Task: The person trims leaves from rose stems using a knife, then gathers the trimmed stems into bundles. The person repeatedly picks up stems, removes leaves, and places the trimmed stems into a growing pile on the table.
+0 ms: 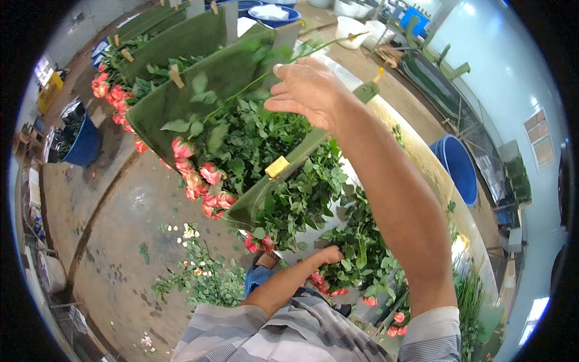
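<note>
Roses with coral-pink heads (211, 174) fill the middle of the frame; above them, at upper centre, the right hand (304, 90) has its fingers extended and unclosed beside a single leafy stem (248, 88), though whether the thumb touches it cannot be told. At lower centre the left hand (330, 254) is at a loose rose bunch (362, 244), its grip hidden. Sorting looks well under way: roses lie thickly between the green divider panels (193, 81) under the right hand, and more blooms (114, 95) show between panels at upper left, so those seem largely done. What appears left is the lone stem and the bunch at lower centre; how full each gap should be cannot be judged. Farther out, a heap of leafy cuttings (205, 277) lies at lower left and a blue bucket (456, 169) stands at right.
</note>
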